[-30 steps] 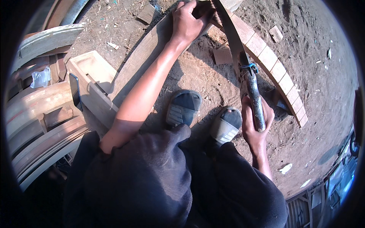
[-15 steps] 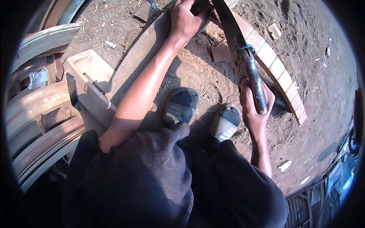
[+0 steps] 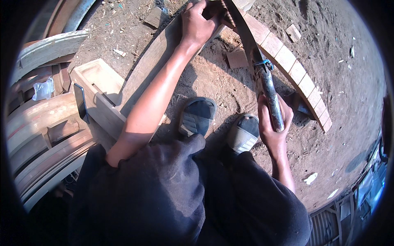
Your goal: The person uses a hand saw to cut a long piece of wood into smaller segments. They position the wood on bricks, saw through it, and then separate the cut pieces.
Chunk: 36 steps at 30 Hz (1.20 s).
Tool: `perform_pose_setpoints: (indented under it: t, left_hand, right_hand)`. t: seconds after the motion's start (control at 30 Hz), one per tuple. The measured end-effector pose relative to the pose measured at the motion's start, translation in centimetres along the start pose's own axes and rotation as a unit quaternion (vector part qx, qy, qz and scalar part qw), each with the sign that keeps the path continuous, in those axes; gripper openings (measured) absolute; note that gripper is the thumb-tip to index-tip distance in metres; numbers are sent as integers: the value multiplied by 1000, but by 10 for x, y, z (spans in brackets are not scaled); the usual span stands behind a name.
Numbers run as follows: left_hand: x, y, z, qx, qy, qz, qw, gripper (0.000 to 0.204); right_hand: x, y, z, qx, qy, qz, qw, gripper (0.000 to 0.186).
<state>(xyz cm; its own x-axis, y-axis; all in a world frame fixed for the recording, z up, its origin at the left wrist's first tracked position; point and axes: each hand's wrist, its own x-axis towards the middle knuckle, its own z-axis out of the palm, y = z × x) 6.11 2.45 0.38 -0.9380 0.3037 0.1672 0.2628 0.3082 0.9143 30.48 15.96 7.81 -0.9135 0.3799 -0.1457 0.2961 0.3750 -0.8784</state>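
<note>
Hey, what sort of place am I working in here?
Probably an outdoor woodworking yard: there's sunlit dirt ground, a handsaw in your right hand, and curved wooden pieces piled at your left.

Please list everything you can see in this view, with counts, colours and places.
Saw: one, dark, upper middle, handle toward the wearer
Blue tie: one, blue, where blade meets handle
Curved wooden piece: one, pale brown with crosswise lines, right of the saw
Long plank: one, grey-brown, left of centre
Small wood pieces: at least three, brown, on the ground
Wooden frame: one, light brown, left
Phone: one, dark, beside the frame
Plastic bag: one, clear, far left
Curved boards: several, brown and grey, left
Ground: one stretch, brown, throughout
Slippers: two, grey, centre
Clothing: count unclear, dark, bottom
Left hand: one, bare, top centre
Right hand: one, bare, around the handle
</note>
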Motion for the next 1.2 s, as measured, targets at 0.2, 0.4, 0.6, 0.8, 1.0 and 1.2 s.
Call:
perform_pose_setpoints:
  t: [0.2, 0.4, 0.6, 0.8, 1.0, 1.2]
  left_hand:
    - [2, 5, -2, 108, 24, 35, 993, 19]
    - [4, 5, 2, 53, 18, 20, 998, 22]
    - [3, 6, 0, 121, 33, 24, 992, 21]
    - [1, -3, 3, 126, 46, 77, 988, 23]
    - [3, 13, 4, 19, 3, -6, 1000, 22]
    - [6, -3, 0, 129, 51, 91, 986, 22]
  right_hand:
    - [-2, -6, -2, 55, -5, 84, 995, 16]
    - [1, -15, -8, 65, -22, 99, 993, 16]
    - [11, -4, 0, 58, -3, 39, 998, 16]
    - [-10, 0, -15, 62, -11, 91, 994, 22]
    - [19, -2, -2, 37, -2, -17, 999, 16]
    - [-8, -4, -16, 0, -5, 9, 1000, 17]
